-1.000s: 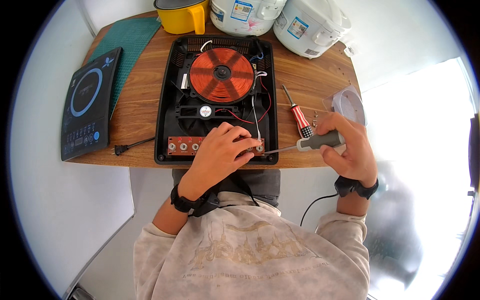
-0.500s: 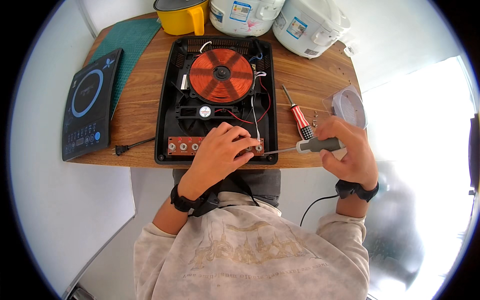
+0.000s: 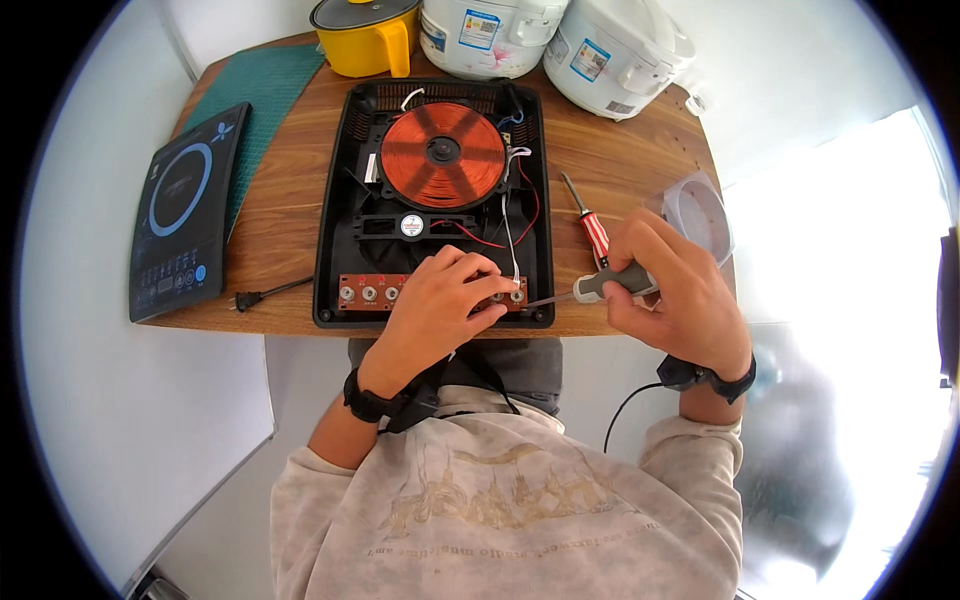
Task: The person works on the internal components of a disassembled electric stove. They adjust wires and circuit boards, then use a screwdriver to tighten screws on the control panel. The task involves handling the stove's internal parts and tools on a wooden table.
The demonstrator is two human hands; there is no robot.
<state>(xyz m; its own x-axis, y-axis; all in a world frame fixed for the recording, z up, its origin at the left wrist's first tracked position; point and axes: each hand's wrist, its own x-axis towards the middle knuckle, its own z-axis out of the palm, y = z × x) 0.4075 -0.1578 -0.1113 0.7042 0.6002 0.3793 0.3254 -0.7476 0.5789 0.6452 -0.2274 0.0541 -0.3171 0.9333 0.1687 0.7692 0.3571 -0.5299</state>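
An opened induction cooker base (image 3: 333,200), a black shell with a round copper coil (image 3: 410,165), lies in front of me. Along its near edge runs a reddish-brown control board (image 3: 357,298) with several round springs. My left hand (image 3: 445,303) rests over the middle of that board, fingers loosely spread and bent, covering part of it. Between the fingers and thumb of my right hand (image 3: 685,290) is a screwdriver (image 3: 595,288) with a grey handle. Its thin shaft points left, and the tip meets the right end of the board.
A second screwdriver (image 3: 594,232) with a striped handle lies right of the shell, near a clear plastic container (image 3: 697,215). The black cooktop panel (image 3: 185,240) is at left on a green mat (image 3: 265,85). A yellow pot (image 3: 365,45) and white rice cookers (image 3: 615,60) line the back.
My right hand has shifted slightly left and its grip on the screwdriver handle has turned. The left hand stays on the board. The whole view has shifted a little.
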